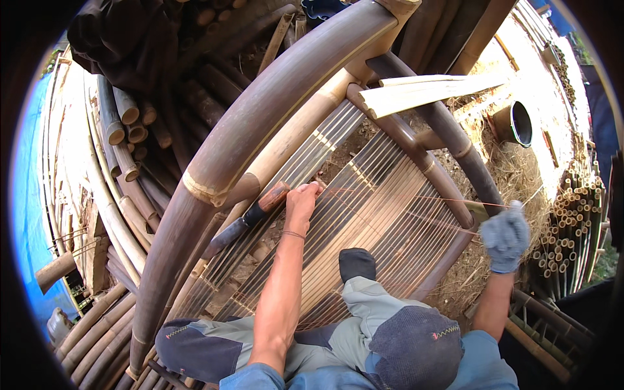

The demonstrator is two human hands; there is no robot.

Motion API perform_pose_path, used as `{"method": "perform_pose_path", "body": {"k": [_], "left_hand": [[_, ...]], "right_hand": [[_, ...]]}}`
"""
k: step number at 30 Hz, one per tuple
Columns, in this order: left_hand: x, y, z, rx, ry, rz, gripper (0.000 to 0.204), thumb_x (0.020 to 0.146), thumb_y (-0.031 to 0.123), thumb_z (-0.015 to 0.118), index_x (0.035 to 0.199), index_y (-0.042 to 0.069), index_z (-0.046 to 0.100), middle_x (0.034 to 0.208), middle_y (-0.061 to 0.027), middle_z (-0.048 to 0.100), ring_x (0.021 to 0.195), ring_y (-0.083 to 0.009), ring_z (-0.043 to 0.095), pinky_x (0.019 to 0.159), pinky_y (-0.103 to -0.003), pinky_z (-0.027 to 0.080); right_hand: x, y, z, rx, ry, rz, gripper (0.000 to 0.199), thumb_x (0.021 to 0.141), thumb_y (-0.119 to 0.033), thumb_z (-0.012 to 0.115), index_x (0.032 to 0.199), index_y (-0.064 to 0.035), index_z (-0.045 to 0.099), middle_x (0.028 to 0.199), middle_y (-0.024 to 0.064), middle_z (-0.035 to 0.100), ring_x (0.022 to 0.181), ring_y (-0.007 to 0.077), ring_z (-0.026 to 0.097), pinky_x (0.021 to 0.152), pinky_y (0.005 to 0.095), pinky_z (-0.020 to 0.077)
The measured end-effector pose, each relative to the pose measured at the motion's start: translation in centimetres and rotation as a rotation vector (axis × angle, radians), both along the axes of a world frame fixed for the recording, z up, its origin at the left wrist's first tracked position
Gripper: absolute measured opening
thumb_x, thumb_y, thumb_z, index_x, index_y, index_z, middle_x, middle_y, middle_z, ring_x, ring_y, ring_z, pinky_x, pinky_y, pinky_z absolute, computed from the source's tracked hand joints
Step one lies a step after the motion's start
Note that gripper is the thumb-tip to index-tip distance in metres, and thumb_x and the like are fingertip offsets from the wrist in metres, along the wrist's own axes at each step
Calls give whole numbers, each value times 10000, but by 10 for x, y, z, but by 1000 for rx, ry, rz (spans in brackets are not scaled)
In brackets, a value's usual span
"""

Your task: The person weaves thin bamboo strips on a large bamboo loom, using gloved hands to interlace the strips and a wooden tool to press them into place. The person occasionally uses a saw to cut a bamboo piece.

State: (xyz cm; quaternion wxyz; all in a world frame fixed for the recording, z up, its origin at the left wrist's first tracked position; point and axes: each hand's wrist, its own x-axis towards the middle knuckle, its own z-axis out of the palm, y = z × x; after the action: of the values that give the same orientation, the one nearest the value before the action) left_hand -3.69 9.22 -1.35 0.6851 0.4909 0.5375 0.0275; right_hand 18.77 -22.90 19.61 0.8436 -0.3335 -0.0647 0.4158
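Directly under the bare left hand [303, 203] spreads a panel of thin, pale-tan bamboo slats [377, 227], narrow gaps between them; that hand's fingers curl in, though whether they pinch anything I cannot tell. From beside them a thin, orange-red cord [448, 199] stretches taut over the slats to the grey-gloved right hand [506, 237], clenched around it beyond the panel's right edge. Farther off sits a black, round-mouthed bucket [501, 123].

Slats [390, 201]: open room above, between left hand [302, 201] and right hand [506, 240], crossed by a thin cord [468, 202].
Gap [344, 155]: passable between two slat groups, far end.
Curved pole [286, 91]: bars the far left.
Foot [357, 265]: blocks the near middle.
Light strips [422, 93]: obstruct the far-right rails [448, 130].
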Motion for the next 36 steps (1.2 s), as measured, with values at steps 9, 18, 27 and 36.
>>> {"method": "perform_pose_path", "body": {"k": [9, 18, 27, 36], "left_hand": [[9, -39, -10, 395, 357, -379, 428, 988, 394, 469, 1110, 43, 680, 1162, -237, 677, 1111, -415, 619, 958, -540, 431], [-13, -36, -20, 485, 383, -430, 358, 1000, 416, 505, 1041, 119, 701, 1094, -145, 698, 1063, -406, 623, 914, -618, 409], [-7, -48, -17, 495, 394, -330, 278, 949, 363, 590, 1039, 144, 736, 1090, -76, 682, 1073, -339, 583, 928, -560, 346], [-5, -35, -19, 368, 423, -438, 336, 976, 371, 505, 1252, 219, 620, 1268, -129, 598, 1171, -385, 521, 981, -610, 300]], "right_hand": [[166, -424, 215, -2529, -1198, -346, 362, 977, -209, 580, 1283, -18, 618, 1154, 105, 672, 941, 210, 639, 886, 398, 518], [-16, 63, -65, -1391, -1759, 253, 515, 814, -179, 746, 1295, -62, 604, 1295, 160, 591, 1231, 327, 539, 1046, 438, 448], [-95, 206, -190, -1204, -1695, 699, 201, 880, -247, 630, 854, -48, 640, 837, 144, 603, 858, 338, 640, 818, 483, 502], [-26, 198, -98, -827, -933, 957, 396, 983, -361, 568, 807, -21, 670, 782, 155, 660, 709, 240, 619, 679, 368, 504]]}}
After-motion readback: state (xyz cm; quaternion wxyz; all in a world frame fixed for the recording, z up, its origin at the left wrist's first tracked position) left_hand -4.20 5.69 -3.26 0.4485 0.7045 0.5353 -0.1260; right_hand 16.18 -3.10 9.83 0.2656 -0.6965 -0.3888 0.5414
